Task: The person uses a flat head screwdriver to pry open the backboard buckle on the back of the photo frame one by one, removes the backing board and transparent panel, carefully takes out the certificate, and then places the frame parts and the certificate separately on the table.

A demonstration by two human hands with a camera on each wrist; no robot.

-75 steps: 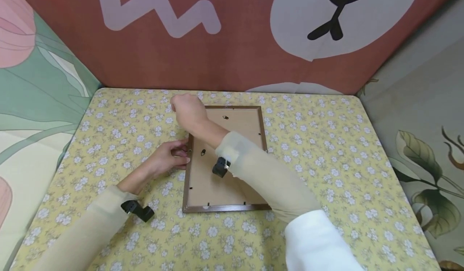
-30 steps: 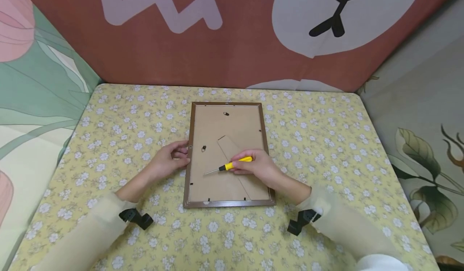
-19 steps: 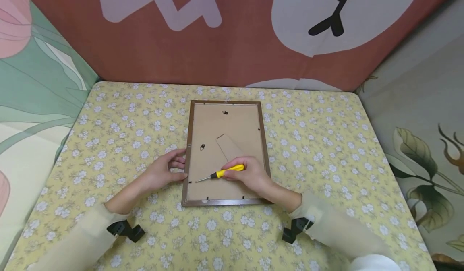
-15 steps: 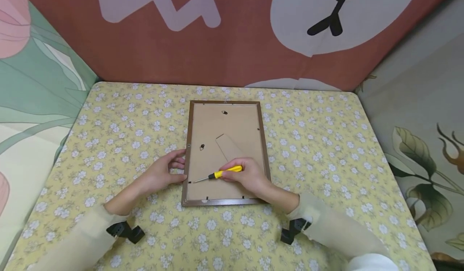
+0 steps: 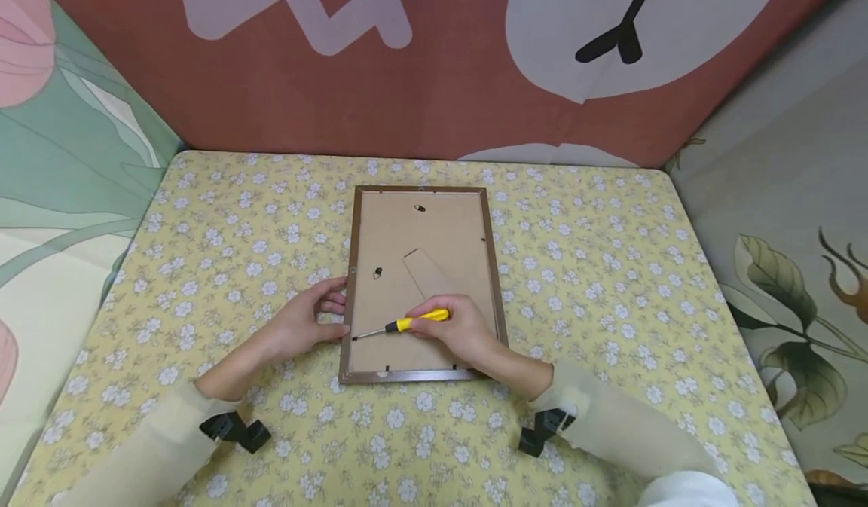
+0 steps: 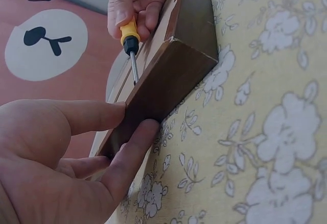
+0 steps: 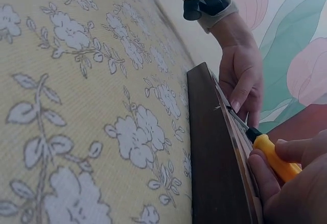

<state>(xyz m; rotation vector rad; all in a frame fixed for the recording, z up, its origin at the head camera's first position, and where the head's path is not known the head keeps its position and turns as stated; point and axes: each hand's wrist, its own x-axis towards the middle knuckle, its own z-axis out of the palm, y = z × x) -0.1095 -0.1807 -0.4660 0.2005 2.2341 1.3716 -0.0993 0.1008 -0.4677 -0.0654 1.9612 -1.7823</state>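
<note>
The tabletop (image 5: 590, 281), covered with a yellow flowered print, is backed by a red wall hanging (image 5: 461, 100). A brown picture frame (image 5: 393, 296) is laid back side up midway between the tabletop's left and right edges, its far end close to the far edge. The left hand (image 5: 301, 322) is placed at its left side, thumb and fingers apart, their tips rested against the rim. By the right hand (image 5: 461, 330) a yellow screwdriver (image 5: 403, 325) is held over the backing, its handle pinched between thumb and fingers. The tip is set at a small black tab (image 5: 355, 338) near the frame's near left corner; whether it is wedged beneath cannot be told. If too much force were used, the tip might be slipped off and driven into the left thumb just beyond. The backing could be scratched by a shaft pressed too low, and the frame could be shoved leftward if only lightly braced.
</note>
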